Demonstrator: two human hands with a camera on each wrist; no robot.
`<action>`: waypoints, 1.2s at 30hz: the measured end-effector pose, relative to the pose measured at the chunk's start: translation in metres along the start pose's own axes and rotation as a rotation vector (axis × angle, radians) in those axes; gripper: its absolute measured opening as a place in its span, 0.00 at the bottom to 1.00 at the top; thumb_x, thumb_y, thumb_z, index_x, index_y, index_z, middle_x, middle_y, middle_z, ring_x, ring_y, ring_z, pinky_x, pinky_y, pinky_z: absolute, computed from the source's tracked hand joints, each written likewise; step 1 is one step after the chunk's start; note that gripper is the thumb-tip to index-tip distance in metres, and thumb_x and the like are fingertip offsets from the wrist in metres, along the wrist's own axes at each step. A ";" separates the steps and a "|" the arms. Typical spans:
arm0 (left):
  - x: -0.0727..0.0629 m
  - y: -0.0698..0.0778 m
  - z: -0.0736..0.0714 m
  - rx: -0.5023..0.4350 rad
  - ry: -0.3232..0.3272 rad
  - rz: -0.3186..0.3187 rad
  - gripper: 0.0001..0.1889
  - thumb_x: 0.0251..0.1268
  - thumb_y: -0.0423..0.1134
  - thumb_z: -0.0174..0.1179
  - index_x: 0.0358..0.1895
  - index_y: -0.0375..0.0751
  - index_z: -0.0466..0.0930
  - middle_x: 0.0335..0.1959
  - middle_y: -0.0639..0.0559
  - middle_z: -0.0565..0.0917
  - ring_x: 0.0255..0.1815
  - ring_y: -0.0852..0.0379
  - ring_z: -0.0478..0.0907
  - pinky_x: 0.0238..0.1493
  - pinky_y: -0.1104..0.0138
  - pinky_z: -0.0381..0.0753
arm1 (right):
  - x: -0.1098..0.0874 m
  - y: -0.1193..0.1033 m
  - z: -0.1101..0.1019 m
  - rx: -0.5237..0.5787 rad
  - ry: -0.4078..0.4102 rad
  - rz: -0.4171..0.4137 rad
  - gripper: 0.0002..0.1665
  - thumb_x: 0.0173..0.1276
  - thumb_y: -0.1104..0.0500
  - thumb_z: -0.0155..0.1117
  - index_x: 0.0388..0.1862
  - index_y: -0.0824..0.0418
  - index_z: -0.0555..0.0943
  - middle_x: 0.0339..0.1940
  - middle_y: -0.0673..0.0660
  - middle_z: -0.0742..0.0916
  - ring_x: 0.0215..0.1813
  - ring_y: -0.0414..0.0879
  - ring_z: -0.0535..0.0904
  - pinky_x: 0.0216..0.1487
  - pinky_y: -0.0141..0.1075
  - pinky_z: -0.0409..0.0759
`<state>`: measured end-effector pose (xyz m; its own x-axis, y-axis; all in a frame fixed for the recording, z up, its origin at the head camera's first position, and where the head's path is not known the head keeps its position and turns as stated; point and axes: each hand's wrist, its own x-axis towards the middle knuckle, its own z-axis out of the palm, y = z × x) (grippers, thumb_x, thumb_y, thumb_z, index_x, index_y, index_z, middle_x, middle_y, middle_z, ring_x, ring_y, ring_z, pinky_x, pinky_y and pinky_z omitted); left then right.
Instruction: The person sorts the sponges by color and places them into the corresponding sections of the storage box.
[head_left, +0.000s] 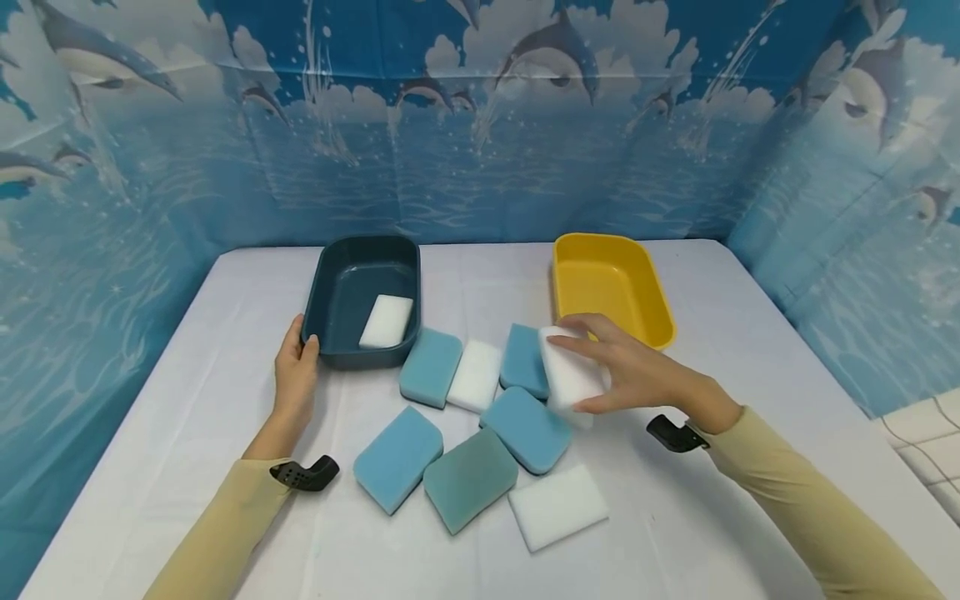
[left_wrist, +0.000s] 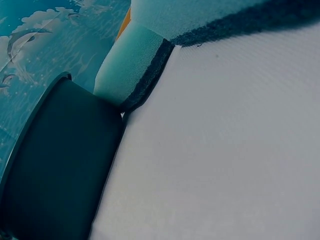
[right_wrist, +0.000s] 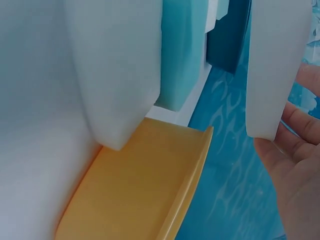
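Above the sponges, my right hand (head_left: 630,367) grips a white sponge (head_left: 564,367) between thumb and fingers. The right wrist view shows this held sponge (right_wrist: 275,65) upright in the fingers. Another white sponge (head_left: 576,418) lies partly hidden beneath it. At the front left corner of a dark teal tub (head_left: 367,360), my left hand (head_left: 296,375) holds on with thumb and fingers. Inside that tub lies a white sponge (head_left: 387,321). The left wrist view has the tub's outer wall (left_wrist: 60,165) but not the hand.
A yellow tub (head_left: 611,287) stands at the back right. Several blue sponges (head_left: 399,458), a greener one (head_left: 471,481) and white ones, such as a front white sponge (head_left: 558,507), lie on the white-covered table (head_left: 712,517). A dolphin-print curtain (head_left: 480,183) rises behind.
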<state>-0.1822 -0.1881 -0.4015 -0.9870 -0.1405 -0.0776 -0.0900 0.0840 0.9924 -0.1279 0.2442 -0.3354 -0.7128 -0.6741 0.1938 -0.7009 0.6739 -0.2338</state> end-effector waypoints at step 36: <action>0.001 -0.004 -0.001 0.055 0.003 0.032 0.29 0.77 0.41 0.34 0.76 0.46 0.36 0.78 0.56 0.40 0.79 0.59 0.36 0.79 0.63 0.44 | 0.056 -0.002 0.004 0.037 -0.061 -0.072 0.47 0.53 0.41 0.71 0.69 0.55 0.67 0.70 0.60 0.65 0.66 0.51 0.63 0.52 0.42 0.79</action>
<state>-0.1821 -0.1899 -0.4050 -0.9892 -0.1397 -0.0453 -0.0654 0.1430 0.9876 -0.1662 0.2041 -0.3275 -0.6568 -0.7383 0.1537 -0.7481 0.6122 -0.2561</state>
